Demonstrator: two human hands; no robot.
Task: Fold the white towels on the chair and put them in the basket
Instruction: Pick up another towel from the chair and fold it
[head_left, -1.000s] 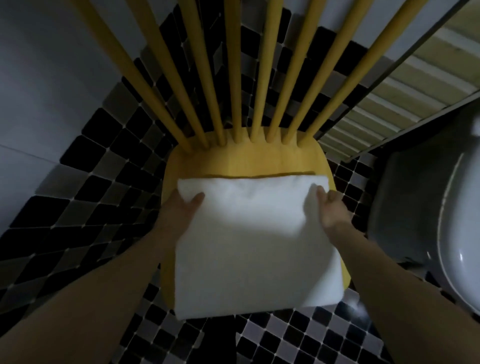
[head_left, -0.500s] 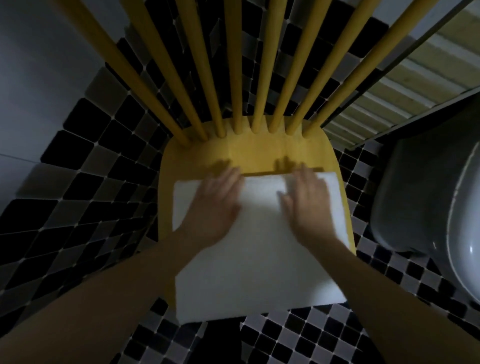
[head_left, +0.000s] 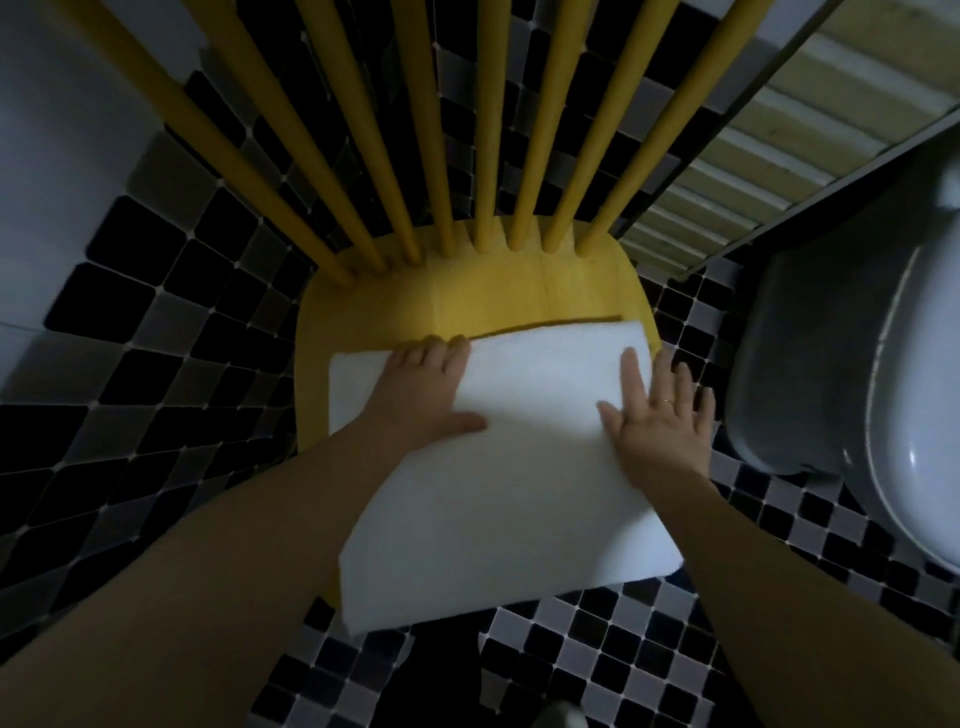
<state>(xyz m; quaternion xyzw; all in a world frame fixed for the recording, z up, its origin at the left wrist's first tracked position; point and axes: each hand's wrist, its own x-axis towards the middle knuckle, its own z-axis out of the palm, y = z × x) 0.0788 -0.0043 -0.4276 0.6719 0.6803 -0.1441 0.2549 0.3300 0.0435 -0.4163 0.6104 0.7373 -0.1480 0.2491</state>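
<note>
A folded white towel (head_left: 498, 499) lies flat on the seat of a yellow wooden chair (head_left: 467, 296), its near edge hanging past the seat's front. My left hand (head_left: 423, 395) presses flat on the towel's far left part, fingers reaching its far edge. My right hand (head_left: 657, 415) lies flat with spread fingers on the towel's right edge, partly past it. No basket is in view.
The chair's yellow back spindles (head_left: 488, 124) rise at the far side. A grey toilet (head_left: 852, 364) stands close on the right. Black, grey and white checkered floor tiles (head_left: 156, 338) surround the chair. A slatted panel (head_left: 769, 135) is at the upper right.
Both hands went from gripping the towel's far corners to lying flat on it; since then they have slid apart, the right hand reaching the right edge.
</note>
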